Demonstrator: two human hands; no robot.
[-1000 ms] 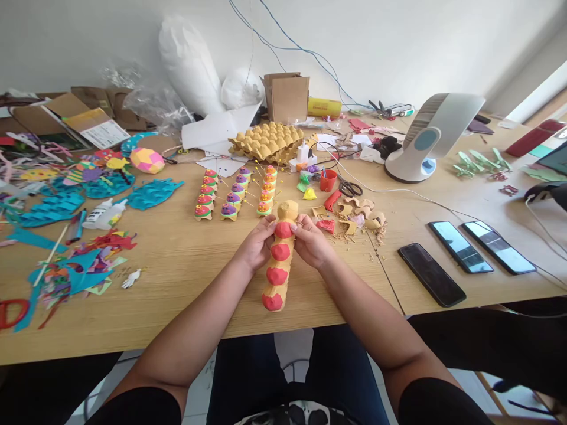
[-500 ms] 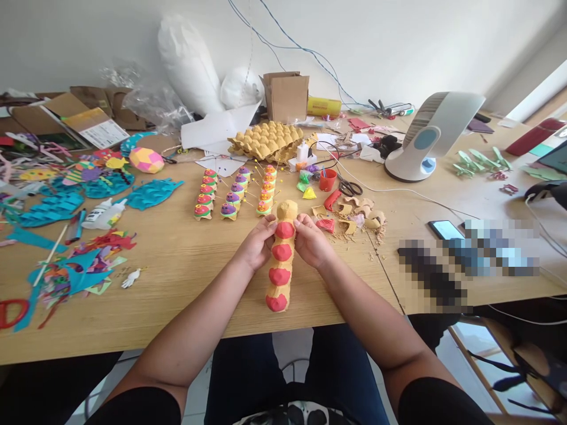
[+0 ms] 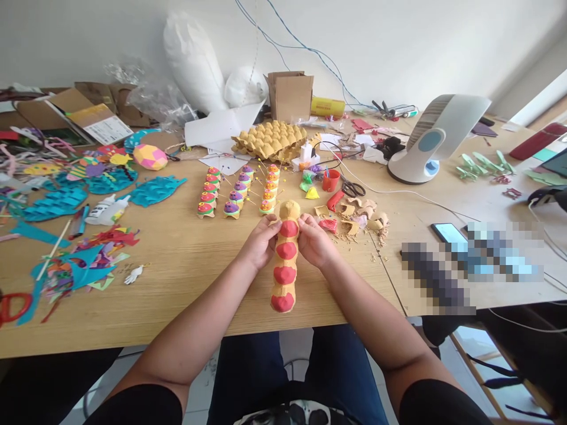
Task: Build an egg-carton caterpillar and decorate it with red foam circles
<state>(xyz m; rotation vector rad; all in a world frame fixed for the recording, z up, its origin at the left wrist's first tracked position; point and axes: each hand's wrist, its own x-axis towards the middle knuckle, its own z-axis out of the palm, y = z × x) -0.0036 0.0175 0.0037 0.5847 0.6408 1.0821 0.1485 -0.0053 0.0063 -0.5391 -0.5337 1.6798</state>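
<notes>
Between my hands is an egg-carton strip (image 3: 284,262), a row of tan cardboard bumps. Several bumps carry red clay caps; the far end bump is bare tan. My left hand (image 3: 262,241) grips its left edge near the far end, and my right hand (image 3: 315,239) pinches the opposite edge. Beyond it stand three decorated egg-carton strips: one red and green (image 3: 209,192), one purple (image 3: 238,192), one orange and yellow (image 3: 270,190), with pins sticking out. A lump of red clay (image 3: 328,225) lies just past my right hand.
Behind are egg trays (image 3: 270,140), a cardboard box (image 3: 290,97) and a red cup (image 3: 331,180) near black-handled scissors (image 3: 353,188). Carton scraps (image 3: 349,226) lie to the right, with a fan (image 3: 436,139) and a phone (image 3: 448,232). Paper scraps (image 3: 80,265) and glue bottles (image 3: 106,211) lie left.
Both hands still hold the strip in nearly the same pose. The whole scene has shifted slightly to the right in view.
</notes>
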